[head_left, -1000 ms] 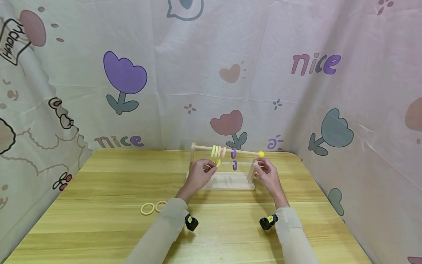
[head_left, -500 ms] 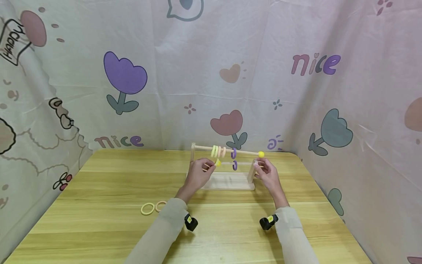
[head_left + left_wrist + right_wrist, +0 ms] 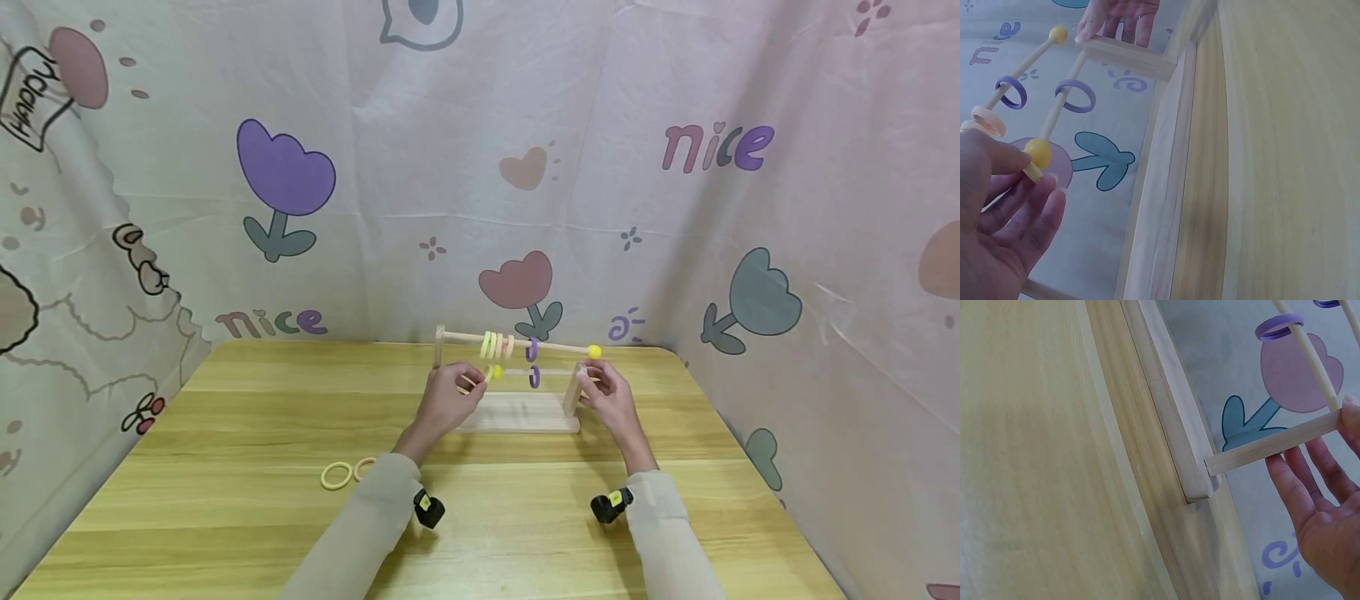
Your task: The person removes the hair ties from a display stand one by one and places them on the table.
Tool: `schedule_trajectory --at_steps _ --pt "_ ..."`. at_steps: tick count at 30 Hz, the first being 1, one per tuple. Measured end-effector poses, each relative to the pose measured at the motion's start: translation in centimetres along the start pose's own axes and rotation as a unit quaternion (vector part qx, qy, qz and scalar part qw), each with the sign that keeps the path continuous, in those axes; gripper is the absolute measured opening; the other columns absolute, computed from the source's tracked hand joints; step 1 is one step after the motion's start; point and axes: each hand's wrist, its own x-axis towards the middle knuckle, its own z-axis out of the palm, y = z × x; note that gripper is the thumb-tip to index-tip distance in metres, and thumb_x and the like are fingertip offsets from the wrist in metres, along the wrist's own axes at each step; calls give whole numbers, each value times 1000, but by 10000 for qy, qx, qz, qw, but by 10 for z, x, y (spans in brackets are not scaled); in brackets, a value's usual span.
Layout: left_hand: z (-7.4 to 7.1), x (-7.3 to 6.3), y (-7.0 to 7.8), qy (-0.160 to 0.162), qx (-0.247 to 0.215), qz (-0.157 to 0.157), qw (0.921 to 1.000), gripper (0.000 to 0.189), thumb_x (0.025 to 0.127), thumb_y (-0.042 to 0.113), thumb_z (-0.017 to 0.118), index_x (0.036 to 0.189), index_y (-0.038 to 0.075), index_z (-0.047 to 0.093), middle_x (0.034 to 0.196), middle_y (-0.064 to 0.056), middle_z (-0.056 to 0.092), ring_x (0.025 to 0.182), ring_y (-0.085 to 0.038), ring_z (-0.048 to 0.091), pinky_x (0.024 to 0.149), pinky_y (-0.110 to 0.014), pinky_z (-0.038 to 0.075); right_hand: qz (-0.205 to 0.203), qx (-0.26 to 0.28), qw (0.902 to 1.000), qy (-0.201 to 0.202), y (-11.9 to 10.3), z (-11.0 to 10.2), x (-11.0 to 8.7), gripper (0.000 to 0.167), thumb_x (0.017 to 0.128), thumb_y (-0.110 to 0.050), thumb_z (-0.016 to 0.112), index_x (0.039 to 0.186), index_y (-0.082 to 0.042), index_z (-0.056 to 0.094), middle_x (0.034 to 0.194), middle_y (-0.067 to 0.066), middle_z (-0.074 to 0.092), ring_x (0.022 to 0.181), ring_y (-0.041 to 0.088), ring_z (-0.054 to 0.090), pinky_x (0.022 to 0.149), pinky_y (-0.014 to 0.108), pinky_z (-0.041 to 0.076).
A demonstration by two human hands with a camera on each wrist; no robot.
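My left hand (image 3: 450, 398) pinches a yellow ring (image 3: 1033, 172) between thumb and fingers, right at the yellow ball (image 3: 1038, 152) on the free end of the lower rod (image 3: 1054, 119). A purple ring (image 3: 1076, 96) hangs on that rod. My right hand (image 3: 611, 396) grips the top of the short upright (image 3: 1272, 442) of the wooden stand (image 3: 517, 412), where the lower rod joins. Behind, the upper rod (image 3: 562, 344) bears yellow and peach rings (image 3: 498, 344) and one purple ring (image 3: 531, 349), and ends in another yellow ball (image 3: 594, 352).
On the table (image 3: 510, 517), left of my left forearm, lie a loose yellow ring (image 3: 336, 476) and a peach ring (image 3: 363, 468), partly covered by the sleeve. The stand's taller upright (image 3: 439, 346) rises behind my left hand. A printed cloth (image 3: 420, 167) hangs behind the table.
The yellow ring in my left hand has shifted slightly left, from overlapping the lower rod's ball to just beside it. My right hand keeps its grip on the upright.
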Motion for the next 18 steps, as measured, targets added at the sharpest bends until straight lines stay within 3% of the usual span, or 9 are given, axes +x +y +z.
schedule_trajectory --at_steps 4,9,18 --pt "-3 -2 -1 -51 -49 -2 10000 4 92 9 75 88 7 74 90 -7 76 75 -15 70 61 -26 58 26 -72 10000 -10 -1 0 -1 41 105 -24 61 140 -3 55 123 13 60 104 14 64 92 43 61" --pt "-5 -4 -4 -97 -97 58 9999 4 91 9 75 88 8 74 90 -7 75 75 -14 70 62 -27 59 35 -122 9999 -27 -2 1 -2 41 105 -25 60 140 -4 55 130 19 57 110 20 63 90 37 62" --pt "-11 -8 -5 -234 -141 204 9994 4 91 8 75 88 5 74 88 -7 76 74 -14 71 66 -27 60 45 -136 9999 -20 -2 1 -2 41 105 -25 60 141 -5 55 131 20 57 104 11 63 90 36 62"
